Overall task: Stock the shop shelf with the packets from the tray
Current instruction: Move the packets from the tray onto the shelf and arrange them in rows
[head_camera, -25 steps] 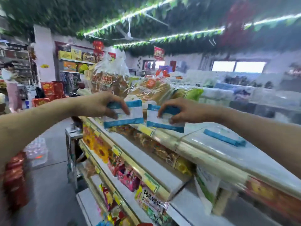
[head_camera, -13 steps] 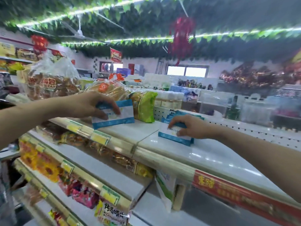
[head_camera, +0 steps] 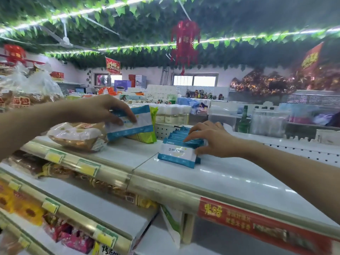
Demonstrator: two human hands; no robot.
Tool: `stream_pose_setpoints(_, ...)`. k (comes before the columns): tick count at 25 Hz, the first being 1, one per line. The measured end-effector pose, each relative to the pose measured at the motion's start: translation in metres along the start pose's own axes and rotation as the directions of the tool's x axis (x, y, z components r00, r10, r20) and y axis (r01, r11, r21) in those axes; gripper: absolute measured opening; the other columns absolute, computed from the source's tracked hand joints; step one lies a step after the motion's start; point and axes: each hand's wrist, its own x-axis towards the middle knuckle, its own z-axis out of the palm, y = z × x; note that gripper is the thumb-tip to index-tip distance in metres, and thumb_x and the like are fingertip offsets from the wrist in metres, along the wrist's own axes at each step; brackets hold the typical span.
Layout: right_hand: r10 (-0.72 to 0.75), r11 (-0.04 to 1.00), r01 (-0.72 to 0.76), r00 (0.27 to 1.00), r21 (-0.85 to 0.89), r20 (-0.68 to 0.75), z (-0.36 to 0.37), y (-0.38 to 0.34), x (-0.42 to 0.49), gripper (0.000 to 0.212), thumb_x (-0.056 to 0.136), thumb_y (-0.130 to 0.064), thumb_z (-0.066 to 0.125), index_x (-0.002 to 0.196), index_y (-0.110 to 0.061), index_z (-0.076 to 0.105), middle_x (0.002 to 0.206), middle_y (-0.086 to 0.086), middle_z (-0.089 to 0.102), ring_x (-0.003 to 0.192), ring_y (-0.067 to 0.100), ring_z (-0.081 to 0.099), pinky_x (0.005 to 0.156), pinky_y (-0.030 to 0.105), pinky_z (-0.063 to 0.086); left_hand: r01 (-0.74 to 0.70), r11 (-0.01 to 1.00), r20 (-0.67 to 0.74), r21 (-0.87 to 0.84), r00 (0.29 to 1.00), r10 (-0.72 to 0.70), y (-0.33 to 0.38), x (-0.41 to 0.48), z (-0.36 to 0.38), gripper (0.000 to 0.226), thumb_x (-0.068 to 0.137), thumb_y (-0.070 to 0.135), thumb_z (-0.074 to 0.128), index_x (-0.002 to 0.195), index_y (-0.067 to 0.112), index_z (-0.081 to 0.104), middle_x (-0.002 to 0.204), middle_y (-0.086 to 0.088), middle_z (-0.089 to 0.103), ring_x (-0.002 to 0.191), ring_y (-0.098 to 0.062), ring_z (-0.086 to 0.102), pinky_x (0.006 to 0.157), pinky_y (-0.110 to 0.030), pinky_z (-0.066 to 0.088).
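As both hands reach over the top shelf, held packet [head_camera: 134, 124]: flat white pouch, blue bands along top and bottom edges, pale print in the middle, tilted, lifted clear of the shelf.
Left hand [head_camera: 95, 111]: clamped on the held packet's upper edge, fingers curled over the front.
Held packet place: at 10 o'clock from the row, in front of a green bag [head_camera: 149, 135], just beside a bread bag [head_camera: 77, 135] at its 9 o'clock.
Row of packets [head_camera: 182, 138]: same white-and-blue pouches, standing on edge, packed face to face; front one shows its full face.
Right hand [head_camera: 211, 138]: fingers spread, nearly straight, resting on the row's top edges, thumb against its right end; nothing lifted.
Top shelf [head_camera: 230, 181]: glossy white board, cream price rail, yellow tags, red label strip [head_camera: 248, 219] at 5 o'clock.
Lower shelves [head_camera: 88, 203]: at 7 o'clock, bright snack bags, blurred.
Room: shop, leaf garland ceiling [head_camera: 128, 21] with light strips, red lantern [head_camera: 184, 41] at 12 o'clock, ceiling fan [head_camera: 64, 40] at 10 o'clock, window [head_camera: 195, 80] behind, green bottle [head_camera: 244, 120] at 3 o'clock.
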Motion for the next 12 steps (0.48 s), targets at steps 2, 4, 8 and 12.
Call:
stream_pose_setpoints(2,0.044,0.999,-0.045,0.998,-0.020,-0.035,-0.012,0.025,-0.025,0.044,0.092,-0.050,0.069,0.134,-0.054,0.056,0.142,-0.017,0.048,0.126,0.013,0.040,0.099,0.043,0.032,-0.046,0.998,0.032,-0.046,0.998,0.048,0.020,0.037,0.006,0.041,0.097,0.007,0.067,0.110,0.044,0.076,0.116,0.032,0.067,0.106,0.008,0.063,0.088,-0.022,0.051)
stream_pose_setpoints(4,0.103,0.994,-0.104,0.994,-0.039,-0.045,-0.021,0.052,-0.053,0.040,0.093,-0.052,0.068,0.131,-0.054,0.058,0.140,-0.018,0.050,0.123,0.012,0.041,0.101,0.044,0.034,-0.115,0.991,0.046,-0.071,0.992,0.118,0.044,0.079,0.020,0.042,0.097,0.005,0.066,0.114,0.042,0.075,0.116,0.034,0.066,0.105,0.012,0.062,0.084,-0.018,0.053)
stream_pose_setpoints(8,0.173,0.985,-0.173,0.985,0.012,0.008,-0.022,0.094,-0.103,0.031,0.093,-0.052,0.068,0.123,-0.056,0.061,0.126,-0.024,0.055,0.117,0.007,0.046,0.106,0.048,0.038,-0.265,0.955,0.056,-0.134,0.960,0.274,0.082,0.169,0.068,0.042,0.094,0.002,0.069,0.118,0.036,0.075,0.126,0.017,0.066,0.107,-0.005,0.067,0.085,-0.025,0.061)
stream_pose_setpoints(12,0.181,0.983,-0.181,0.983,-0.012,0.033,-0.017,0.118,-0.132,0.029,0.093,-0.057,0.066,0.122,-0.059,0.060,0.118,-0.034,0.053,0.114,-0.002,0.046,0.106,0.043,0.037,-0.393,0.914,0.077,-0.096,0.913,0.401,0.106,0.251,0.125,0.043,0.091,0.001,0.072,0.118,0.033,0.076,0.124,0.016,0.066,0.104,0.007,0.063,0.090,-0.014,0.052)
